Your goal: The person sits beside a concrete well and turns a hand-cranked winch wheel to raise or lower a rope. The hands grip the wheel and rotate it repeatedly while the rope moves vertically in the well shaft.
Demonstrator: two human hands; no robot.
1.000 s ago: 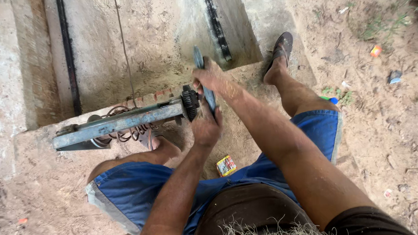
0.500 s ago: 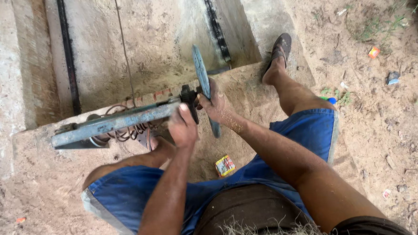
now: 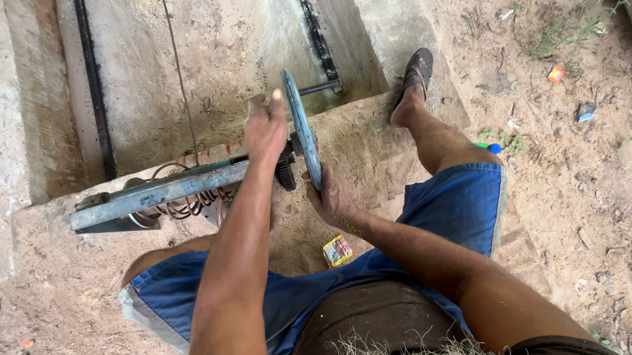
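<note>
A blue hand wheel stands on edge, mounted at the end of a blue-grey steel beam beside a dark gear. My left hand is up at the wheel's upper rim, pressed against its left face with fingertips pointing up. My right hand grips the lower rim from beneath. I sit on a sandy concrete ledge in blue shorts, knees either side of the wheel.
Beyond the ledge drops a concrete channel with two black rails and a thin cable. Coiled wire hangs under the beam. My sandalled foot rests on the right wall. A small yellow packet and litter lie on the sand.
My hands have swapped along the rim: the left rose from the hub side to the top, the right dropped from the top to the bottom. The wheel looks turned.
</note>
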